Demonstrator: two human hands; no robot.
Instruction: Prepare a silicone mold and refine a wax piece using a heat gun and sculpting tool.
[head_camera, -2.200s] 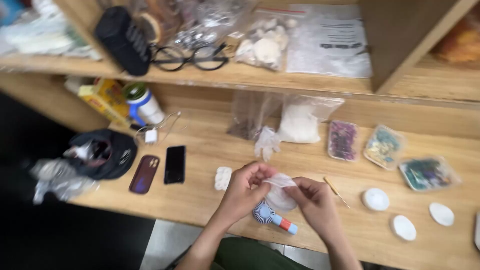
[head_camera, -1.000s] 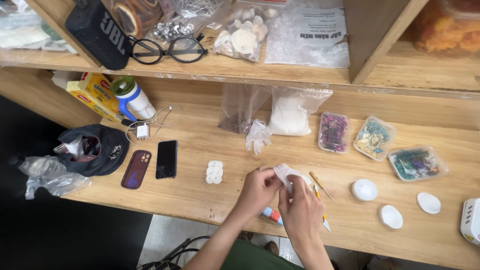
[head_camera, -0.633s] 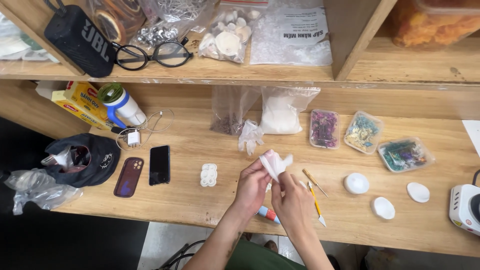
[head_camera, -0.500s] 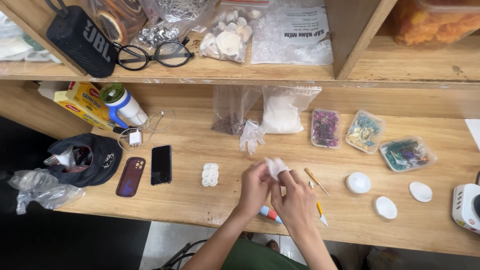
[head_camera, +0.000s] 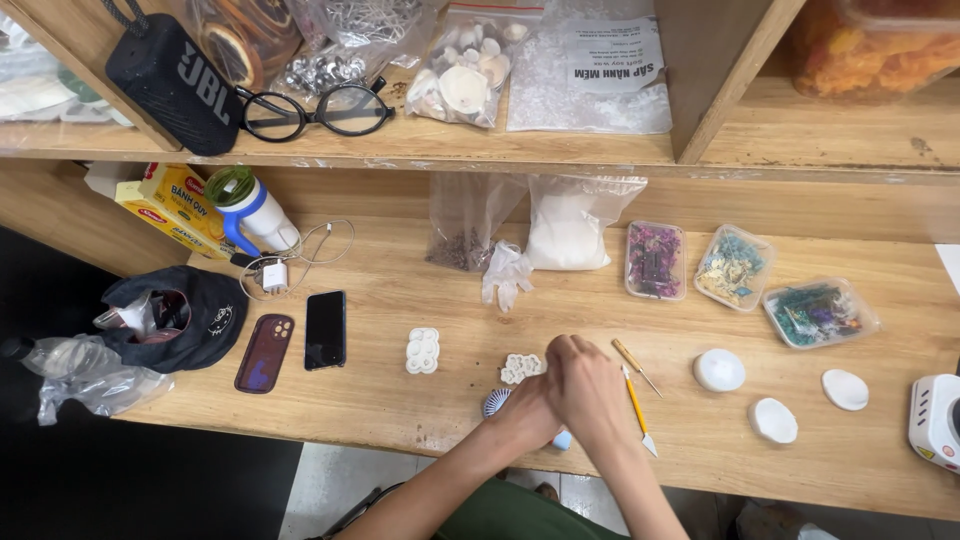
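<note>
Both hands sit stacked at the desk's (head_camera: 420, 410) near edge, the right hand (head_camera: 590, 385) curled over the left hand (head_camera: 530, 405), grips hidden, while the small white mold (head_camera: 521, 367) lies flat, touching their upper-left side.

Bright, even light; sharp focus; soft shadows; slight edge distortion.
</note>
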